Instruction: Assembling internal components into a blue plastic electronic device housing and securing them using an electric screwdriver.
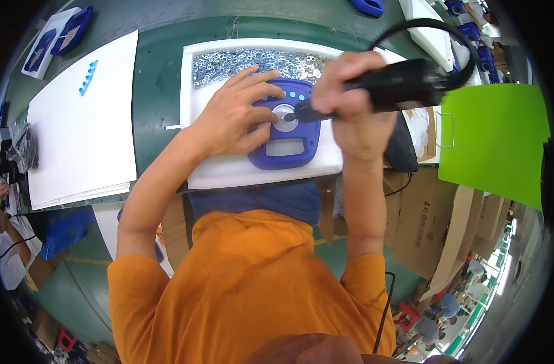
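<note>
Slip risk at the blue panel

The panel lies on a white foam tray on the bench. The left hand is spread over the panel's left side, its thumb and fingertips near the round disc; whether they pinch anything small cannot be told. The right hand wraps a black electric screwdriver, its tip at the disc.

If the tip skids off centre, it could nick those fingertips or scratch the disc. Tilted pressure could shift the panel, since soft foam probably grips poorly. A jolt could also scatter the loose metal rings beyond the panel.

Dark printing, left uncopied here, shows on a cardboard box to the panel's lower right. Motion blur hides any marking on the screwdriver; no lettering can be made out on the panel.
</note>
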Motion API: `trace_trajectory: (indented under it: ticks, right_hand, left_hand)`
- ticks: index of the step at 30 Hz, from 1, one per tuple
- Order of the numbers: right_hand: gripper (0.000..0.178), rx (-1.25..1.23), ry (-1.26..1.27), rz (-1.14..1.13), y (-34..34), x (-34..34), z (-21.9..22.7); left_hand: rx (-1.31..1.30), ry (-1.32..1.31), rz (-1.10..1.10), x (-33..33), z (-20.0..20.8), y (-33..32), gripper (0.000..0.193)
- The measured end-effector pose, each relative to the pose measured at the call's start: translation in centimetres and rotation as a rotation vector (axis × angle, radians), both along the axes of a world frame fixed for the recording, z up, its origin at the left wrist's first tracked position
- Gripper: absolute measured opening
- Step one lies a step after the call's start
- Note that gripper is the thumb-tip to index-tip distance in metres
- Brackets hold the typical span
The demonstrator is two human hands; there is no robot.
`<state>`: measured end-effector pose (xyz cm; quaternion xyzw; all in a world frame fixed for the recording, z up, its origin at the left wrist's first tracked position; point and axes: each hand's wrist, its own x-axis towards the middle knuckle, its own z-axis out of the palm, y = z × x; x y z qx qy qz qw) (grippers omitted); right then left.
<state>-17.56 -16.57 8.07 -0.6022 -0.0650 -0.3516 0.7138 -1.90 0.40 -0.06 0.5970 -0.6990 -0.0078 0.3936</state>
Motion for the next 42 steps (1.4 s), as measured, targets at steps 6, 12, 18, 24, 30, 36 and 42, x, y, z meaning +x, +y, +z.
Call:
trace_trajectory:
  ticks: [6, 12, 18, 24, 30, 36, 42]
  right_hand:
    - [0.027, 0.300, 0.170, -0.365, -6.5, -4.0, 3.8]
    - [0.034, -0.181, 0.808, -0.567, -13.2, -6.6, 2.7]
    - [0.070, -0.923, 1.323, -0.788, -16.3, -5.0, -3.0]
    - [0.059, -1.063, 1.300, -0.692, -14.0, -4.0, -5.3]
    - [0.035, -1.173, 1.109, -0.933, -10.3, -4.8, -5.5]
    - [0.024, -0.698, 0.310, -0.681, -0.6, -8.1, 0.3]
    - [0.041, -0.186, -0.415, -0.160, 5.8, -14.0, 3.6]
  left_hand:
    - [0.018, 0.018, -0.012, 0.0, 0.0, 0.0, 0.019]
    - [0.013, 0.010, -0.024, 0.0, -0.2, 0.0, 0.017]
    - [0.024, 0.016, -0.001, -0.1, 0.1, 0.0, 0.014]
    - [0.041, -0.032, -0.015, -0.1, 0.7, 0.1, 0.015]
    - [0.167, -0.115, -0.085, -1.0, 3.9, 1.6, 0.017]
    - [0.260, -0.179, -0.002, -4.9, 3.7, 5.0, 0.032]
    - [0.247, -0.136, 0.065, -6.1, 2.6, 4.9, 0.031]
